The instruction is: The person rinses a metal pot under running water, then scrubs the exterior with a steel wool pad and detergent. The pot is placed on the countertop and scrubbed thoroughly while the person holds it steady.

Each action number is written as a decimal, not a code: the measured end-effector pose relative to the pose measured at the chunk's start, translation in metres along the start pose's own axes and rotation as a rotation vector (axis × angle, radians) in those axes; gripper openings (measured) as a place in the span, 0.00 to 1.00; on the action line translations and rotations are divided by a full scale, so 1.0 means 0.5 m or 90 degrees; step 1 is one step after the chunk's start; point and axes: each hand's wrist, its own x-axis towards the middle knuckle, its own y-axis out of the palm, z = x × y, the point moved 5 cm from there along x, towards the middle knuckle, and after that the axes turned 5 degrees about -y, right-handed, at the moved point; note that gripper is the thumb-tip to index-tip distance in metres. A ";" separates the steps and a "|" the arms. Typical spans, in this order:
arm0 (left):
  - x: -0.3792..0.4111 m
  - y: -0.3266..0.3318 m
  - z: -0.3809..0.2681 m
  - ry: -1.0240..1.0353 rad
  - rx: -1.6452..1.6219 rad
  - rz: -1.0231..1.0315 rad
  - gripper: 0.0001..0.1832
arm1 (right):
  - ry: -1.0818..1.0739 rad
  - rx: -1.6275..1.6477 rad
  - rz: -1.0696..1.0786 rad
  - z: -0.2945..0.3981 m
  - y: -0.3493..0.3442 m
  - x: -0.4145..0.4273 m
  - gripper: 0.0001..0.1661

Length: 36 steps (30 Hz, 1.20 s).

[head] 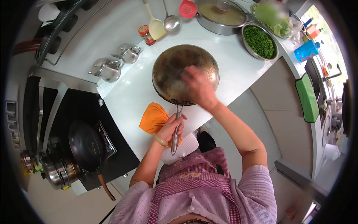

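My left hand (171, 128) is closed around the metal handle (175, 137) of a round wok (170, 72). The wok's curved surface is stained brown, with bright metal at its right side; I cannot tell for certain which face is up. An orange cloth (152, 119) bunches against my left hand, and a bit of it shows past the wrist. Over the right part of the wok is my right hand (200, 88), blurred by motion, fingers extended. Whether it touches the metal or holds something small is hidden by the blur.
A white counter (131, 106) carries two metal pots (106, 70), a red-lidded jar (146, 35), a spatula (156, 28), a ladle (172, 23), a lidded pan (221, 16) and a bowl of chopped greens (258, 42). To the left, a frying pan (85, 145) rests on a black hob.
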 end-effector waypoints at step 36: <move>0.029 -0.017 -0.064 0.023 0.200 -0.173 0.16 | 0.157 0.006 0.047 -0.109 0.006 0.120 0.21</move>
